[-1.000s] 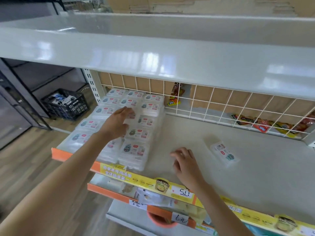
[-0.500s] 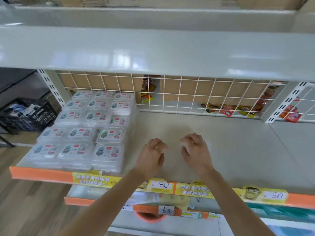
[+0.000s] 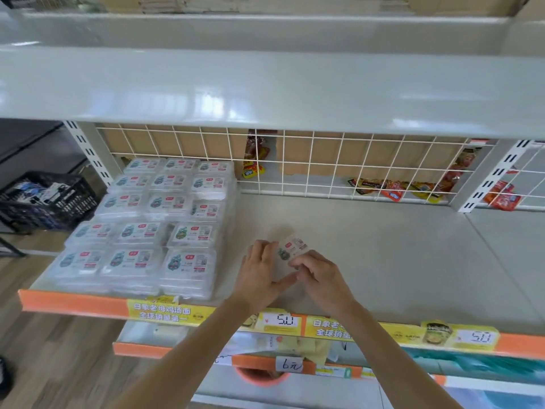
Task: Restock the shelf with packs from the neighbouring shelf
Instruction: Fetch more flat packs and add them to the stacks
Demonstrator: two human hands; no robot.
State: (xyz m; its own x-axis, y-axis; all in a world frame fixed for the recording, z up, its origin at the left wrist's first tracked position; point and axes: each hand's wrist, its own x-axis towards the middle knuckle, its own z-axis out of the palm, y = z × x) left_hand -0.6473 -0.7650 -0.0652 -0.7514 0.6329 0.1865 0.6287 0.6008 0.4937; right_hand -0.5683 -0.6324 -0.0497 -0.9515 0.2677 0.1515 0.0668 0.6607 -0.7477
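**Two hands on one small pack**

I watched through the head camera. Both hands were on one small clear plastic pack with a red and green label (image 3: 290, 250). The pack lay on the pale grey shelf board (image 3: 413, 261), near the front edge and about in the middle. The left hand (image 3: 259, 274) held the pack's left side with curled fingers, and its thumb reached under toward the other hand. The right hand (image 3: 320, 276) pinched the pack's near right edge with bent fingers. The two hands were touching each other.

To the left of the hands sat a big block of stacked clear plastic packs with the same labels (image 3: 153, 222). They stood in three rows from front to back and filled the left end of the shelf. The held pack was just beside this block but apart from it.

Along the front of the shelf ran an orange and yellow price strip (image 3: 188, 312) with a white price tag (image 3: 281, 321). Behind the shelf was a white wire grid (image 3: 324, 163), and some red and yellow snack bags (image 3: 392, 188) lay behind it. A wide glossy grey shelf (image 3: 265, 90) hung above. Far left, on the wooden floor, stood a black plastic crate (image 3: 44, 199) with things in it.
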